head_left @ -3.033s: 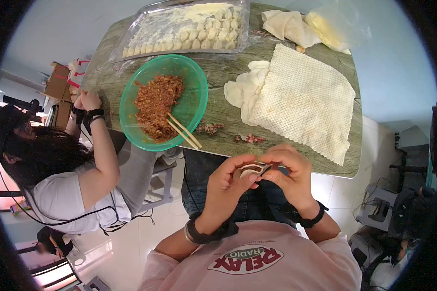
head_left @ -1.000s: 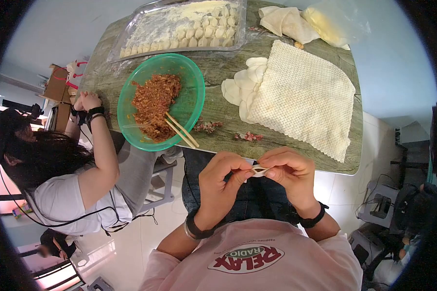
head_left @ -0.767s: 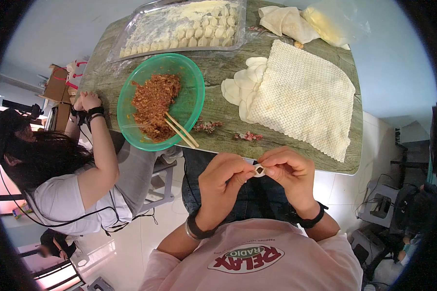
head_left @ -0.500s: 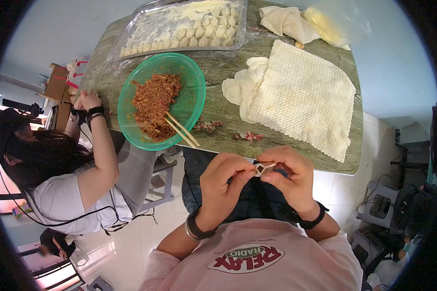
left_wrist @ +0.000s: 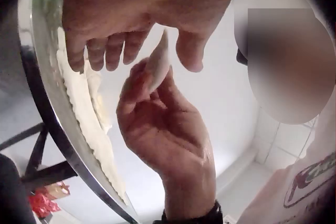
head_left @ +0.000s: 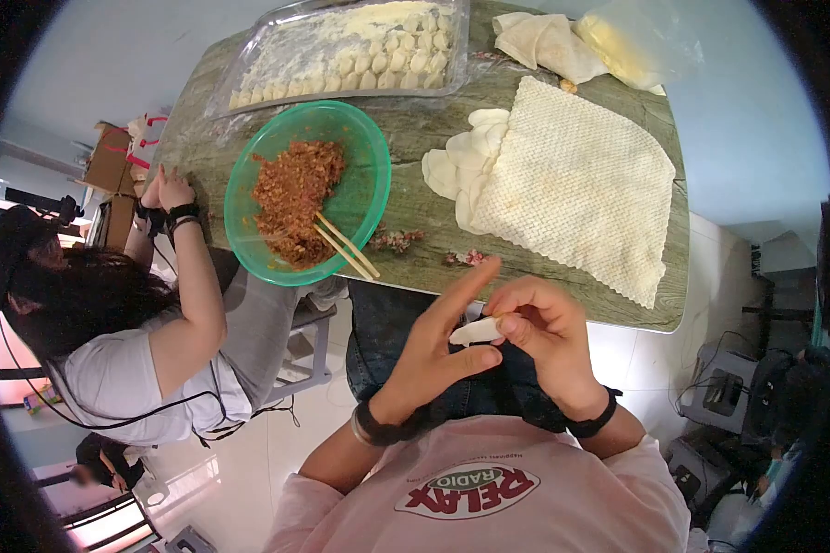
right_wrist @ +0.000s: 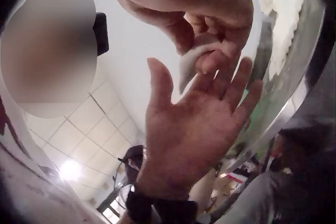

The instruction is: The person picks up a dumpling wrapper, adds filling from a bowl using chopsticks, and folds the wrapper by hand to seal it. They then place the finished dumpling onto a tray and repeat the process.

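A white folded dumpling [head_left: 475, 332] is held over the lap, just off the table's near edge. My right hand [head_left: 551, 339] pinches its right end between thumb and fingers. Beside its other end my left hand [head_left: 433, 346] is spread, index finger and thumb straight and apart. In the left wrist view, the dumpling [left_wrist: 159, 66] shows edge-on with its tip up, between the left thumb and fingers. From the right wrist, the left palm [right_wrist: 191, 116] faces the dumpling [right_wrist: 190, 66], fingers extended.
A green bowl [head_left: 371, 198] of meat filling with chopsticks [head_left: 346, 247] stands left. Round wrappers [head_left: 470, 157] lie partly under a white textured cloth [head_left: 586, 184]. Behind is a floured tray [head_left: 461, 55] with rows of dumplings. Another person [head_left: 189, 295] sits at the left.
Both hands were pinching the wrapper, which had a gap in its middle. Now it is a closed white shape in the right hand. The left hand has let go and spread its fingers.
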`<state>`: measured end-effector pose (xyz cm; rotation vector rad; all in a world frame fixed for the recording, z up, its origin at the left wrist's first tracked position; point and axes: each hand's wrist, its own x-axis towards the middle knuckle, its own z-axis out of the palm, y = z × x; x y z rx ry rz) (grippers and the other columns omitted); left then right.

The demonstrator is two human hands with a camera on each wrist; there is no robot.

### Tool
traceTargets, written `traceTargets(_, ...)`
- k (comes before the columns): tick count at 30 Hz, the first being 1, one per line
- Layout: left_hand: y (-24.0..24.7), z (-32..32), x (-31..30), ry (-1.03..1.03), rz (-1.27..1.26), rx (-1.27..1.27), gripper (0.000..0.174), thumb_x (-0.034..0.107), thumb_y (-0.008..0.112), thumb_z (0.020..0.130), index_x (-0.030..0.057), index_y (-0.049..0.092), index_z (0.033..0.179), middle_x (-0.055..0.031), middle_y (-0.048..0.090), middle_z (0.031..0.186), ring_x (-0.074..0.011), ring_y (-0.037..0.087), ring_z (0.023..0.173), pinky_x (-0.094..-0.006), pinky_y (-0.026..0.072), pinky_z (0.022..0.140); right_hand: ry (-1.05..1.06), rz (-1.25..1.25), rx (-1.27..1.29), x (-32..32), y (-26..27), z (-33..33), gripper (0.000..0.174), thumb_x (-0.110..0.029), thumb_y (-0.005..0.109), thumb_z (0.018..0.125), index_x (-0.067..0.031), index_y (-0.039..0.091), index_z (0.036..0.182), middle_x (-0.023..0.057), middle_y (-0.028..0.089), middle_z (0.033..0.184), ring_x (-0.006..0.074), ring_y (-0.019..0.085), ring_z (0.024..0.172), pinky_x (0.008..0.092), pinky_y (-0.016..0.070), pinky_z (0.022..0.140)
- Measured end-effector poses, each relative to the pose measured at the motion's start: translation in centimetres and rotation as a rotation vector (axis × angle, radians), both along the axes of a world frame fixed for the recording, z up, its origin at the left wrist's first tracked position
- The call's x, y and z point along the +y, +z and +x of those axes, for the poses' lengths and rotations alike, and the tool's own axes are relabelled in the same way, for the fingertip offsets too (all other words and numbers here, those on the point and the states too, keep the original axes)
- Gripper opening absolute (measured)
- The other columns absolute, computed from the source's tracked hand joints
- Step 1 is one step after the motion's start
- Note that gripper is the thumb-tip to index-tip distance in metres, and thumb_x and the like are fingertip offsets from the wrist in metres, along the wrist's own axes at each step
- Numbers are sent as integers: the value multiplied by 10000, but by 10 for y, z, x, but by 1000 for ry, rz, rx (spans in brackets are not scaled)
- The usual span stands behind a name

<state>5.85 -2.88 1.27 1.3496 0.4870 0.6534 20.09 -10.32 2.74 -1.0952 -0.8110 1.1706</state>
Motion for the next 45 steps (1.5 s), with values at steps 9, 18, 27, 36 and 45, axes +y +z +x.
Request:
traceTargets(9,0,5,-9,26,-488,-224,525,299,348,973,-83,343,1333,-140,410,1362,-175,460,1175,-274,345,979,-4,-165,127,2,1,-1,127,-70,570,881,23,562,968,70,604,874,145,616,783,248,519,686)
traceTargets(18,-2,-1,-13,97,-540,-27,484,284,377,970,-92,433,1270,-105,523,1235,-130,514,1045,-275,380,924,-21,-95,62,2,-10,-2,112,-43,569,877,5,570,978,56,597,870,114,600,733,219,500,648)
traceTargets(27,1,-2,-14,183,-445,17,477,283,369,966,-84,446,1260,-158,553,1193,-199,546,1073,-326,394,949,32,-115,173,1,-15,0,280,31,629,801,-2,545,1066,60,609,883,109,593,771,220,483,683)
traceTargets(36,-5,-3,-17,163,-433,-24,447,268,393,966,-81,493,1226,-114,556,1201,-135,532,1045,-261,378,936,-55,-129,152,1,-17,1,238,22,652,785,-5,567,1006,48,631,808,102,594,725,211,476,646)
traceTargets(45,-11,-6,-9,304,-678,-64,495,343,301,975,-51,544,1150,-135,640,977,-160,594,794,-260,447,694,-216,-50,-44,11,-14,-6,306,-127,638,844,6,538,1101,25,616,875,103,570,716,208,464,631)
